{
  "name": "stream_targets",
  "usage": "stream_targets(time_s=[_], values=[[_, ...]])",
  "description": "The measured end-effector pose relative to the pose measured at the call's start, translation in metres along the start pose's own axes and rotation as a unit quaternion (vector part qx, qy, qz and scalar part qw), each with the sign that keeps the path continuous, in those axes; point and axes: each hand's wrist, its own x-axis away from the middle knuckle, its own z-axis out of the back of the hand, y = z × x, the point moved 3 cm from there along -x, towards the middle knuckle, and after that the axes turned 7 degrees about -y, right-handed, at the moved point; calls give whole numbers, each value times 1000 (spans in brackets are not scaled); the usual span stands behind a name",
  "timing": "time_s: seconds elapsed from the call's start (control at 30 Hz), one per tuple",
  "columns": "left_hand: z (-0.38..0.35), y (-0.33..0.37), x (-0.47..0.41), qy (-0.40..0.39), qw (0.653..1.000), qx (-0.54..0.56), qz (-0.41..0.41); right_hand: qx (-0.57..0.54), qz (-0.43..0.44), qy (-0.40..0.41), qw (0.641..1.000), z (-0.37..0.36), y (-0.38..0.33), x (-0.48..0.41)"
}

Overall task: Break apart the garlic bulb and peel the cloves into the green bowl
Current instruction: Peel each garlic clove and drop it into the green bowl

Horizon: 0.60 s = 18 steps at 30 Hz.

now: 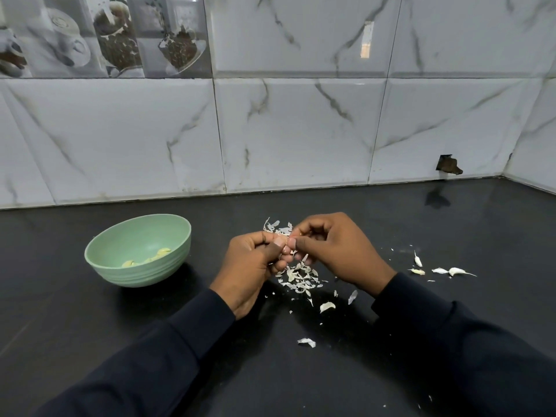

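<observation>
My left hand and my right hand meet above the black counter, fingertips pinched together on a small garlic clove that is mostly hidden between them. A pile of white garlic skins lies right under the hands, and more skins show just behind the fingers. To the left stands the green bowl with a few peeled yellowish cloves inside. Several unpeeled cloves lie on the counter to the right of my right hand.
Loose skin pieces are scattered on the black counter near the front. A white marble-tiled wall bounds the counter at the back and right corner, with a dark hole low in one tile.
</observation>
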Motion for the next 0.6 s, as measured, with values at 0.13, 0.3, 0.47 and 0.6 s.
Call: stream_targets(time_s=[0.13, 0.3, 0.47, 0.6], values=[[1, 2, -1, -7, 1000, 17, -6, -193, -59, 9, 979, -1, 1, 0], [6, 3, 0, -9, 998, -56, 2, -293, -82, -4, 953, 2, 2, 0], [12, 4, -2, -2, 982, -187, -34, -296, -86, -13, 951, 3, 2, 0], [9, 7, -2, 13, 979, -185, -89, -280, -88, -1, 956, 4, 5, -1]])
